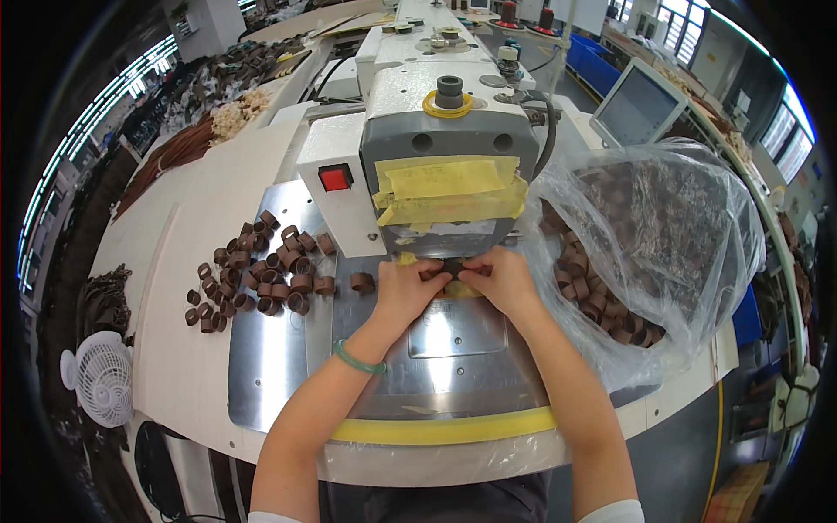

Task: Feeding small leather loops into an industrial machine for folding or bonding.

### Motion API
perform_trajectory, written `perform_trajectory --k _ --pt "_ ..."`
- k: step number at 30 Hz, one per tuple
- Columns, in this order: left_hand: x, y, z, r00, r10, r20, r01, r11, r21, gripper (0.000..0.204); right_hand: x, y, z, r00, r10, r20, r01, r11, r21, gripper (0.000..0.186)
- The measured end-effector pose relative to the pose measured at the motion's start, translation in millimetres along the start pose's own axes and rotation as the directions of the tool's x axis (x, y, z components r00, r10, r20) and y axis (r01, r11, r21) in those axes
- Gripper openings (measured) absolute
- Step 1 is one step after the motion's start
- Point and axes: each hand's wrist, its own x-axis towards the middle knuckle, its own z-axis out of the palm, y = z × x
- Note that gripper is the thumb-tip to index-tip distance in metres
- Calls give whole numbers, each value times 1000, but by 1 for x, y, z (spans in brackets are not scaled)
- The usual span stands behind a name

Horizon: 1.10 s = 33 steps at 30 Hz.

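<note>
Both my hands meet under the head of a white and grey sewing machine [450, 131]. Thumb and fingers of my left hand [407, 292] pinch the left side of a small dark brown loop [454, 267]. My right hand [501, 283] pinches the same loop from the right. The machine's head and my fingers hide part of it. Left of my hands, a single brown loop [362, 282] lies on the metal plate [458, 375]. A scattered pile of brown loops [270, 283] spreads further left.
A clear plastic bag [697, 288] full of brown loops stands at the right. Behind it is a tilted screen [641, 103]. A white fan [105, 379] sits at the left edge. Yellow tape [445, 427] runs along the table's front; a red switch [335, 178] is on the machine.
</note>
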Motion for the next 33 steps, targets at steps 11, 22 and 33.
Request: perform_trajectory --k 11,22,33 --pt "0 -2 1 999 46 -19 -46 999 10 25 1 -4 -4 999 22 42 -22 1000 -9 19" --pt "0 -1 1 999 44 -24 -44 999 -14 23 0 -1 -1 1000 25 14 -25 1000 -6 20" --pt "1 -4 1 998 63 -24 -63 998 -11 23 0 -1 -1 999 34 20 -35 999 37 20"
